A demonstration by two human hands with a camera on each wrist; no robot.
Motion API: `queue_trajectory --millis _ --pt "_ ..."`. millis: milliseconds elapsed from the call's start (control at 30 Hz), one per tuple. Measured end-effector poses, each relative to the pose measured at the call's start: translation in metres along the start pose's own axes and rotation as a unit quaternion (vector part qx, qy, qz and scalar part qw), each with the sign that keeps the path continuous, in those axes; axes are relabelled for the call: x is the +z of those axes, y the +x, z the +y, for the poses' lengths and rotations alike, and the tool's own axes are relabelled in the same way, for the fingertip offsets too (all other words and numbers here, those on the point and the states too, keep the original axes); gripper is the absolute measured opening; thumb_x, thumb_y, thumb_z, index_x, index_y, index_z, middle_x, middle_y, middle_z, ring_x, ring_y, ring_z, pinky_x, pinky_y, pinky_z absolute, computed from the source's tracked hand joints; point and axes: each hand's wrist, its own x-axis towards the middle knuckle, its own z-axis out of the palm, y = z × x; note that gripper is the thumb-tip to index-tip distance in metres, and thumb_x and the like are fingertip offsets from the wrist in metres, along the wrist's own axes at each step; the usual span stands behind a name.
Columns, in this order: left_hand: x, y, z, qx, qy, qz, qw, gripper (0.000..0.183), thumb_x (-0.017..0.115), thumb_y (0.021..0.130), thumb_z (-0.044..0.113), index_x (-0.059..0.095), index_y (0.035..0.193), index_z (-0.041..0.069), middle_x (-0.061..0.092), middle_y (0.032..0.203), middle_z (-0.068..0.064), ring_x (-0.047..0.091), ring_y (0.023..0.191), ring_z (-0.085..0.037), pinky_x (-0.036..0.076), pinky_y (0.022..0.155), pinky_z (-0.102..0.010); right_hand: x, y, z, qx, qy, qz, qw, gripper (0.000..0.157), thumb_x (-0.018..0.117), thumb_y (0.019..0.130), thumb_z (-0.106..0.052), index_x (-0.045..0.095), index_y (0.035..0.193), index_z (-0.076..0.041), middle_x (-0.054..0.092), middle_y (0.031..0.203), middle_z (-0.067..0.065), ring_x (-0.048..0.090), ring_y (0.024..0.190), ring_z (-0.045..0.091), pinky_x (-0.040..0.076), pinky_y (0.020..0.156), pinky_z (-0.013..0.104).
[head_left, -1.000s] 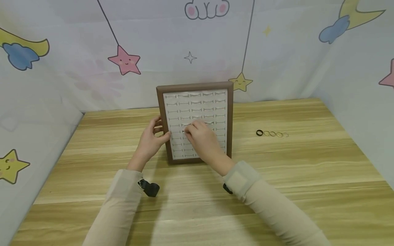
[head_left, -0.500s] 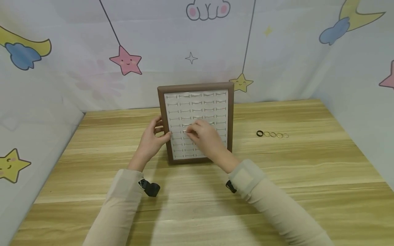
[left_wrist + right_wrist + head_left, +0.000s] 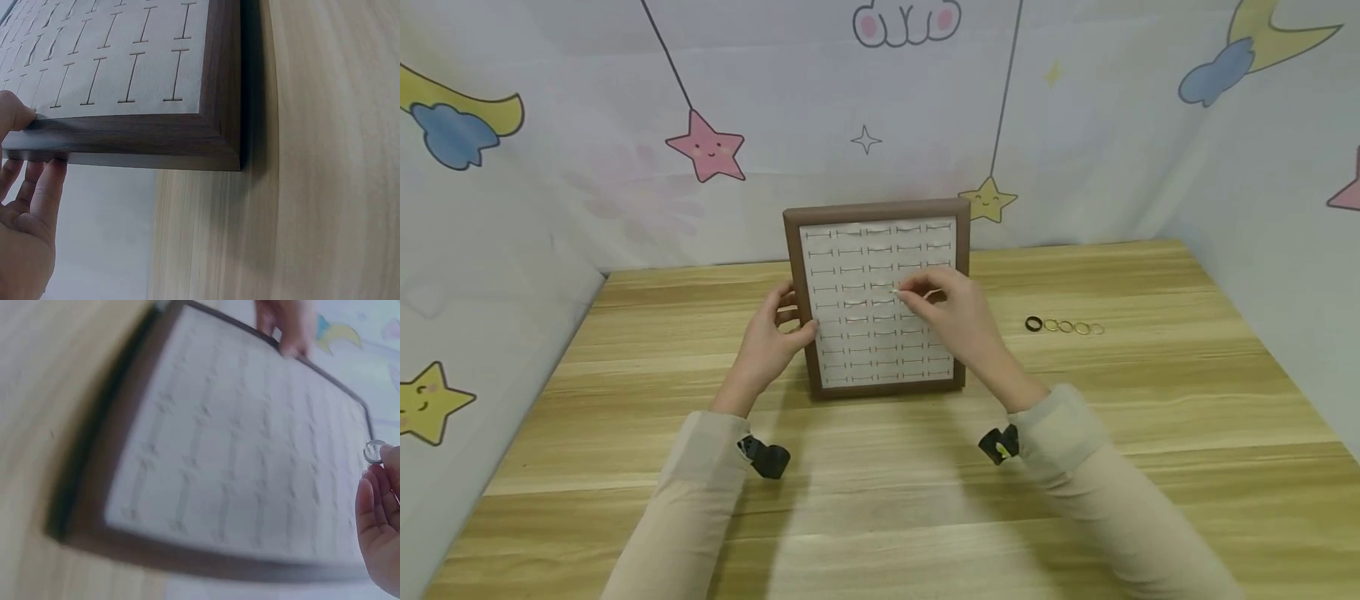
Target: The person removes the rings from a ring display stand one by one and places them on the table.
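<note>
A brown-framed ring display board with rows of slits in its pale face stands tilted back on the table. My left hand grips its left edge, thumb on the front and fingers behind, as the left wrist view shows on the dark frame. Between the thumb and fingertips of my right hand a small silver ring is pinched, just in front of the board's face. No ring shows in the slits that are in view.
On the wooden table, right of the board, lies a short row of rings: a black ring and several thin ones, such as a gold ring. A patterned cloth hangs close behind the board.
My right hand has drawn back from the board's middle slits and moved right and slightly up, with the silver ring in its fingertips. The left hand keeps its hold on the frame.
</note>
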Motion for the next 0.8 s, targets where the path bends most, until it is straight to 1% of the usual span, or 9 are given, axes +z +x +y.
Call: queue_trajectory --millis 133,233,333,400,467,567,633,733,800 --pt "0.0 0.0 0.001 -0.001 -0.001 0.001 1.0 0.074 0.059 0.092 0.015 0.018 0.153 0.011 0.035 0.148 -0.016 0.04 0.135 -0.033 0.046 0.103 -0.048 -0.031 0.001 0.009 0.063 0.028 0.041 0.997 0.02 0.064 0.091 -0.016 0.067 0.103 -0.001 0.068 0.1 0.01 0.061 0.085 0.011 0.051 0.075 0.014" --pt "0.0 -0.001 0.002 -0.001 -0.002 0.003 1.0 0.073 0.059 0.092 0.015 0.019 0.153 0.011 0.036 0.148 -0.016 0.041 0.135 -0.033 0.046 0.103 -0.047 -0.055 -0.001 0.022 0.096 0.051 0.09 0.99 0.025 0.064 0.092 -0.023 0.066 0.105 -0.002 0.066 0.096 -0.004 0.059 0.085 0.003 0.049 0.075 0.011" --pt "0.0 -0.001 0.002 -0.001 -0.004 0.002 1.0 0.073 0.059 0.092 0.014 0.018 0.153 0.011 0.036 0.148 -0.016 0.041 0.135 -0.033 0.046 0.104 -0.046 -0.078 -0.005 0.038 0.115 0.066 0.139 0.981 0.022 0.064 0.091 -0.027 0.066 0.102 -0.007 0.062 0.089 -0.017 0.059 0.082 -0.001 0.049 0.073 0.01" --pt "0.0 -0.001 0.003 0.001 -0.007 0.002 1.0 0.073 0.059 0.092 0.013 0.018 0.153 0.011 0.036 0.148 -0.016 0.041 0.135 -0.033 0.046 0.104 -0.046 -0.092 -0.008 0.052 0.129 0.07 0.164 0.975 0.019 0.065 0.091 -0.027 0.067 0.1 -0.011 0.06 0.085 -0.021 0.059 0.079 -0.003 0.049 0.07 0.009" --pt "0.0 -0.002 0.003 0.003 -0.009 0.001 1.0 0.073 0.059 0.092 0.013 0.018 0.153 0.011 0.035 0.148 -0.017 0.041 0.135 -0.034 0.045 0.105 -0.046 -0.104 -0.011 0.068 0.151 0.065 0.179 0.97 0.017 0.064 0.091 -0.028 0.066 0.099 -0.013 0.059 0.083 -0.022 0.058 0.077 -0.004 0.05 0.068 0.008" --pt "0.0 -0.002 0.003 0.004 -0.01 0.001 0.9999 0.073 0.059 0.092 0.013 0.018 0.153 0.011 0.035 0.148 -0.017 0.04 0.135 -0.034 0.044 0.106 -0.046 -0.121 -0.019 0.094 0.2 0.033 0.177 0.963 0.021 0.062 0.092 -0.031 0.065 0.102 -0.012 0.056 0.08 -0.023 0.056 0.074 -0.005 0.048 0.066 0.007" --pt "0.0 -0.002 0.003 0.003 -0.009 0.0 1.0 0.073 0.059 0.092 0.013 0.018 0.153 0.011 0.035 0.148 -0.017 0.041 0.135 -0.034 0.044 0.106 -0.046 -0.13 -0.025 0.111 0.237 0.001 0.166 0.957 0.024 0.059 0.093 -0.033 0.063 0.104 -0.012 0.054 0.077 -0.026 0.055 0.071 -0.007 0.048 0.064 0.006" --pt "0.0 -0.001 0.002 0.003 -0.008 0.001 1.0 0.073 0.059 0.092 0.013 0.018 0.153 0.011 0.036 0.148 -0.017 0.041 0.135 -0.034 0.044 0.106 -0.046 -0.141 -0.035 0.133 0.28 -0.04 0.152 0.947 0.032 0.056 0.095 -0.032 0.063 0.111 -0.005 0.049 0.069 -0.03 0.052 0.063 -0.011 0.046 0.06 0.006" --pt "0.001 -0.001 0.0 0.004 -0.007 0.002 1.0 0.073 0.06 0.092 0.013 0.019 0.152 0.011 0.036 0.147 -0.017 0.041 0.134 -0.034 0.044 0.106 -0.045 -0.147 -0.041 0.146 0.3 -0.059 0.144 0.941 0.039 0.054 0.095 -0.029 0.062 0.117 0.002 0.046 0.065 -0.032 0.051 0.06 -0.013 0.045 0.058 0.005"
